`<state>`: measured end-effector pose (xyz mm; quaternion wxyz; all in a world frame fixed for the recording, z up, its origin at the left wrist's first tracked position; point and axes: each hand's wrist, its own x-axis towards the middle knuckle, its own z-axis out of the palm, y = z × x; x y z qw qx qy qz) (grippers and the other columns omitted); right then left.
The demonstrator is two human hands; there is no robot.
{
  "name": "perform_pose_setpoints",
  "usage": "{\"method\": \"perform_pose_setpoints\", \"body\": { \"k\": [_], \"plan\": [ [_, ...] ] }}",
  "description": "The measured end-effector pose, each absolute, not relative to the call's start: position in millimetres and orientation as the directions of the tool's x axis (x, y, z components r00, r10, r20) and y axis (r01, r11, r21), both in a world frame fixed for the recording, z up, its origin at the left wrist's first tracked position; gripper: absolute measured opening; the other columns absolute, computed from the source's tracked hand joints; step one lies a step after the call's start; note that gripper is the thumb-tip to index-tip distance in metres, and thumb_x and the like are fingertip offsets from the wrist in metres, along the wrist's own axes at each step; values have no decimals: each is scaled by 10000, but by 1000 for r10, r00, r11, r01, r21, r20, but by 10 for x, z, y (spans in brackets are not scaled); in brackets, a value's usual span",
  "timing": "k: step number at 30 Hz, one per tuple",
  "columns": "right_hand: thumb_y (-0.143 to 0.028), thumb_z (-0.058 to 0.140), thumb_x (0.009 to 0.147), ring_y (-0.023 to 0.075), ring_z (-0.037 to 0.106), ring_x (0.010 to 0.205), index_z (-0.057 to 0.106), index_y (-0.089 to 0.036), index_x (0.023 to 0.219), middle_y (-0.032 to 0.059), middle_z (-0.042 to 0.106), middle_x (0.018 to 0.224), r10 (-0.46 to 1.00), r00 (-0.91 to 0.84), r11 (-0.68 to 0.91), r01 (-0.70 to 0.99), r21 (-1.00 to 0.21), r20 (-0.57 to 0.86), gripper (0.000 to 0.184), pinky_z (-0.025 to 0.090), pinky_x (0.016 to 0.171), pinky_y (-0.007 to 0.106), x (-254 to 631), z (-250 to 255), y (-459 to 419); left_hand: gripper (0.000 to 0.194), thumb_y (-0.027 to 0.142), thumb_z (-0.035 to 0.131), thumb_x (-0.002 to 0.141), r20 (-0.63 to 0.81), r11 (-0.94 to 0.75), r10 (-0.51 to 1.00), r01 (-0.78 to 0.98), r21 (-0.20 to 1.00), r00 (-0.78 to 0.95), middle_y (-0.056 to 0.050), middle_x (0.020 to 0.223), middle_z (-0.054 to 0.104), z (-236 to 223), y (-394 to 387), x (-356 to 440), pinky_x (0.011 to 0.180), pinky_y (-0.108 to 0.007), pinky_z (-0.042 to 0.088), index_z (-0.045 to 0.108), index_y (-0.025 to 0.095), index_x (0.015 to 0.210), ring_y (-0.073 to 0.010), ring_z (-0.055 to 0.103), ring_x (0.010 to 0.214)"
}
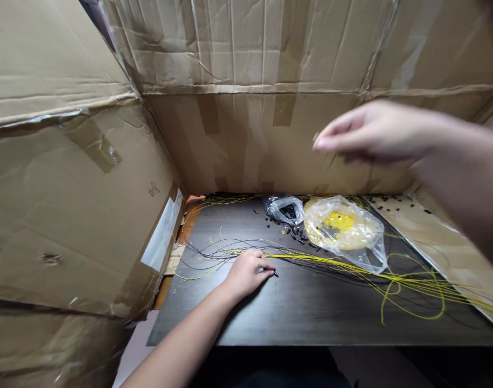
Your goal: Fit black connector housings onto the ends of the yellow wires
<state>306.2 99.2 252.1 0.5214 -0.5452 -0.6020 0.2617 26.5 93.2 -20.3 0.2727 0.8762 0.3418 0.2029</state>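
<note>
My left hand (250, 272) rests low over the dark board, with thumb and forefinger pinched on a small black tube-like piece (276, 274) that pokes out past the fingertips. Just behind this hand runs a loose bundle of yellow wires (331, 261) mixed with black wires (306, 265). Raised well above the board at the right, my right hand (371, 132) is blurred by motion. Its thumb and forefinger are pressed together; anything between them is too small and smeared to make out.
Behind the wires lie a clear bag of yellow pieces (339, 221) and a smaller bag of black pieces (289, 210). Loose black parts (297, 234) are scattered near them. Tall cardboard walls (238, 145) enclose the dark board (294, 318) at the back and left.
</note>
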Motion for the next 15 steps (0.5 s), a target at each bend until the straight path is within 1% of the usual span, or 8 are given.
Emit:
{"method": "perform_pose_setpoints", "body": {
  "k": [1,2,3,4,6,8,12,15],
  "plan": [
    [-465,550,842,-21,461,451,699,52,743,33,629,608,984,-4,164,409,-898,177,547,195,453,212,2948,2355,1018,170,354,719,830,167,-616,707,483,622,687,-56,849,676,-199,927,264,783,-321,423,797,278,960,-206,595,844],
    [-430,713,740,-1,437,431,740,-9,779,15,635,587,987,-159,68,444,-894,-3,423,196,420,197,2827,2159,1036,203,368,720,828,176,-615,708,474,630,684,-58,861,680,-188,922,261,783,-324,426,791,280,997,-208,595,845],
    [-368,834,641,14,382,400,763,-72,797,-12,611,538,963,-252,29,441,-897,-93,342,181,385,192,2707,1948,1048,241,383,721,826,197,-610,717,465,641,669,-60,885,689,-171,917,258,792,-330,429,782,281,1036,-213,595,857],
    [-344,872,602,26,352,388,769,-107,761,-18,591,509,944,-304,14,414,-910,-124,303,171,367,196,2598,1739,1055,275,397,715,830,229,-601,734,455,657,639,-63,918,699,-149,913,253,813,-337,432,770,280,1073,-218,595,880],
    [-389,843,654,41,319,391,774,-158,738,-33,539,480,901,-408,15,372,-928,-149,255,161,361,195,2430,1380,1059,310,409,671,867,300,-560,786,419,714,540,-69,987,709,-91,909,241,846,-342,438,746,275,1136,-225,597,935],
    [-420,803,701,44,277,408,772,-180,766,-45,504,483,854,-484,-18,339,-941,-190,250,144,374,195,2328,1145,1057,321,399,600,920,346,-507,831,335,794,437,-76,1038,703,-28,905,226,828,-322,452,722,265,1185,-220,603,973],
    [-438,789,704,43,214,427,762,-174,796,-45,511,517,804,-540,-139,235,-962,-248,281,96,396,211,2204,952,1050,362,386,581,937,382,-440,860,111,891,338,-89,1129,675,76,886,202,815,-287,473,684,239,1252,-215,609,1021],
    [-429,796,700,40,182,440,741,-159,790,-65,460,511,781,-562,-205,183,-961,-274,290,82,404,219,2135,865,1056,312,364,617,920,381,-408,864,16,913,330,-93,1147,673,100,879,201,904,-300,468,731,221,1172,-220,609,1057]
  ]
}}
